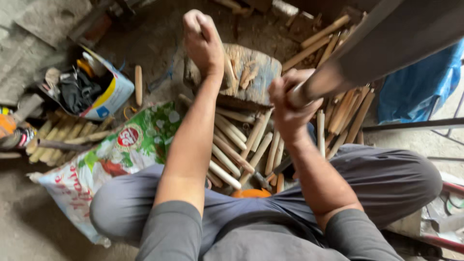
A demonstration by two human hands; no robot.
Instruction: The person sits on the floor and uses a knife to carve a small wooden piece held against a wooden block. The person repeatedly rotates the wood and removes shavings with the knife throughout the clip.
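Left hand [203, 41] is clenched around a wooden stick [227, 67] stood on the chopping block [253, 72]; right hand [290, 108] is clamped on the handle of a large blade [386, 36] raised beside it. Cut sticks [237, 145] are heaped below, a printed sack [111, 159] to the left.

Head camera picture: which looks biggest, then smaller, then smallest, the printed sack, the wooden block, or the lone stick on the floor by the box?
1. Printed sack, spread widest beside the knee.
2. Wooden block, which the left hand holds a stick on.
3. Lone stick, thin and short.
The sack lies nearer the camera, so its lead is partly nearness.
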